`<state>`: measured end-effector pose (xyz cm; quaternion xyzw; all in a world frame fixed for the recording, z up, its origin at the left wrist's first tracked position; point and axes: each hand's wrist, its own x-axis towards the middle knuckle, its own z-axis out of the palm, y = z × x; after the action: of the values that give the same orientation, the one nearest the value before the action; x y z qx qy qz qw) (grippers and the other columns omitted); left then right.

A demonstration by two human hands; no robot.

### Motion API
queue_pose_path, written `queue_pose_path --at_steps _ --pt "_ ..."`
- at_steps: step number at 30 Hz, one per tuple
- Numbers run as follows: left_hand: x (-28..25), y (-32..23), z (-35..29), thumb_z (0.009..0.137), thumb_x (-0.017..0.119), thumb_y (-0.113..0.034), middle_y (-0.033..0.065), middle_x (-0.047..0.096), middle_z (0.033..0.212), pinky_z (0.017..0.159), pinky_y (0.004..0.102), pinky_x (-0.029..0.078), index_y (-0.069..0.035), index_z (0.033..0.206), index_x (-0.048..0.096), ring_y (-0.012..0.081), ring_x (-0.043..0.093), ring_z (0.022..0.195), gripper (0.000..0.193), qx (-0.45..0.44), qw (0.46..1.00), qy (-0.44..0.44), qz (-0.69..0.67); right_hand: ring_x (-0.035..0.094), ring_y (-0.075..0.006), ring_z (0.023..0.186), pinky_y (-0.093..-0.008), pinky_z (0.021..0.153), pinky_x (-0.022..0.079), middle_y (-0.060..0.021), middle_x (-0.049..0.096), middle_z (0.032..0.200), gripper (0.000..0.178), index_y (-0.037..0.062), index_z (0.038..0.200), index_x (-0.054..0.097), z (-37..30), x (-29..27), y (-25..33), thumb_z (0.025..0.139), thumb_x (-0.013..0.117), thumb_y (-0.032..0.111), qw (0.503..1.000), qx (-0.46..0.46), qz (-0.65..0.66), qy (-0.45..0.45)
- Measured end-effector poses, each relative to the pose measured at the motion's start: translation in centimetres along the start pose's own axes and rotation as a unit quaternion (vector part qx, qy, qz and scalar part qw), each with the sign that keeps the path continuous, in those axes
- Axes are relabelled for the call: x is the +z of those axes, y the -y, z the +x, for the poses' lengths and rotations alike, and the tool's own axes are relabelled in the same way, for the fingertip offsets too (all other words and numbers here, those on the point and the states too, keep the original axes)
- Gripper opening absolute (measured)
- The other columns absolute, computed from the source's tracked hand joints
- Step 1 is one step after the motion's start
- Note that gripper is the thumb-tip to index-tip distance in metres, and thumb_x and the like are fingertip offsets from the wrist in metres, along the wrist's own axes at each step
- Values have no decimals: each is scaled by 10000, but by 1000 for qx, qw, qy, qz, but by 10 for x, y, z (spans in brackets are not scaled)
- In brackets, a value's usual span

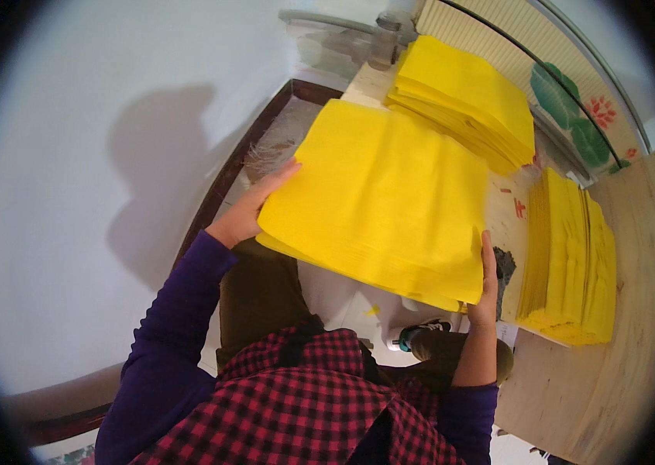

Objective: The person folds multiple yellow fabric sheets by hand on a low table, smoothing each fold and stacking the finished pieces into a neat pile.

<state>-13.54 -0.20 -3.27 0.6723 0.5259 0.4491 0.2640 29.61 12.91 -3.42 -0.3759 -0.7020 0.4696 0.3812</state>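
A stack of yellow cloth-like sheets (378, 201) is held between my two hands, above my lap and the near part of the table. My left hand (261, 203) grips its left edge, and my right hand (487, 283) presses against its lower right corner. The fingers of both hands are partly hidden by the stack. Soft folds run across the top sheet, and several layers show along the front edge. Just beyond lies another pile of yellow sheets (463, 97) on the table. To the right, a third yellow pile (567, 260) has its layered edges showing.
A pale wooden table (614, 372) extends along the right. Near its far end stands a clear jar (385, 43). A dark grey cloth (504, 270) sits beside my right hand. A patterned panel (567, 93) is at the back, and a white wall (56, 217) rises on the left.
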Motion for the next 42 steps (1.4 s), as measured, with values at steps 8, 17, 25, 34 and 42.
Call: queue_pose_path --at_steps 8,17,25,34,42 --pt "-4 2 -1 809 686 -36 158 466 1444 1132 373 273 -61 1156 683 297 319 1417 348 45 997 -21 61 385 -286 1371 -414 1159 235 -129 421 1416 406 113 1175 643 3 -6 2 783 704 27 981 -128 -147 -4" --pt "-12 -4 13 842 643 4 113 672 1146 1035 364 400 -13 983 720 253 530 1218 161 -51 998 -25 -18 644 -129 914 -309 1021 420 -40 711 916 89 38 965 706 15 -1 9 887 663 40 988 54 -111 -97" --pt "2 -15 23 962 575 -125 32 678 1049 916 271 443 11 1139 635 113 597 994 230 -186 947 -120 -233 562 -72 816 -230 764 448 12 655 892 169 -18 1036 665 25 -1 19 945 623 119 992 105 32 -68" --pt "11 -14 32 980 560 -149 -6 644 923 772 239 455 36 1016 637 74 570 830 203 -189 931 -215 -225 575 -84 842 -239 791 460 1 657 942 206 -20 1087 648 32 13 13 960 607 137 983 102 52 -140" --pt "15 -12 33 987 557 -249 -15 624 890 766 246 422 6 965 630 68 538 817 266 -243 926 -218 -190 570 -86 850 -242 789 461 -5 652 956 228 -22 1095 645 37 13 20 971 595 162 983 128 43 -123"
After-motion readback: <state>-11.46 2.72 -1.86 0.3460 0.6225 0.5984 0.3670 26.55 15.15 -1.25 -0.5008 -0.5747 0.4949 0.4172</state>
